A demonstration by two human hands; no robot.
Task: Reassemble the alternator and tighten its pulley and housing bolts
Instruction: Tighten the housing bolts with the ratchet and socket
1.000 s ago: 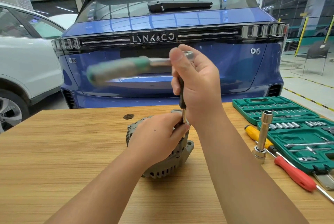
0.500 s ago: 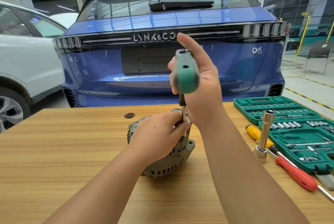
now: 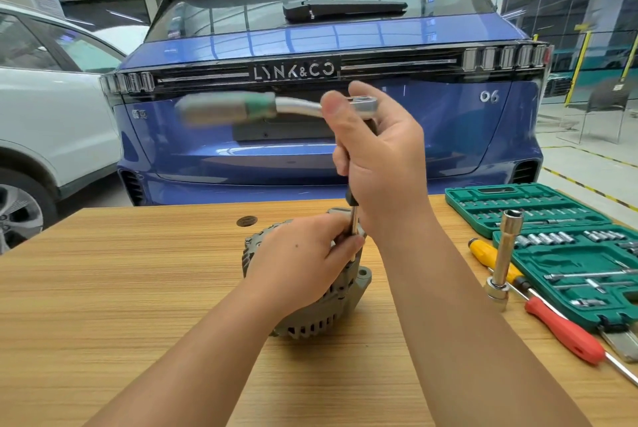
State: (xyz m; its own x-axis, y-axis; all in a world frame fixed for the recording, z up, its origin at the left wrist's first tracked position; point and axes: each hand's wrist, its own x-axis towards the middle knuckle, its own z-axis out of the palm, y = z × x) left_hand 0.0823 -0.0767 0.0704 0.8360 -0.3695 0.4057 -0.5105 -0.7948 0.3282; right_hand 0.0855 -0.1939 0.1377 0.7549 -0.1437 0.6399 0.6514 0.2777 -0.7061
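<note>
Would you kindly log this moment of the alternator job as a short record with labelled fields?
workpiece: grey ribbed metal alternator, resting on the wooden table
left hand: grips the alternator's top and pinches the chrome extension bar
right hand: curled round the head of the green-handled ratchet
ratchet handle: points left, blurred
extension bar: upright over the alternator
tools at right: open green socket case, upright long chrome socket, red-handled screwdriver, yellow-handled screwdriver
</note>
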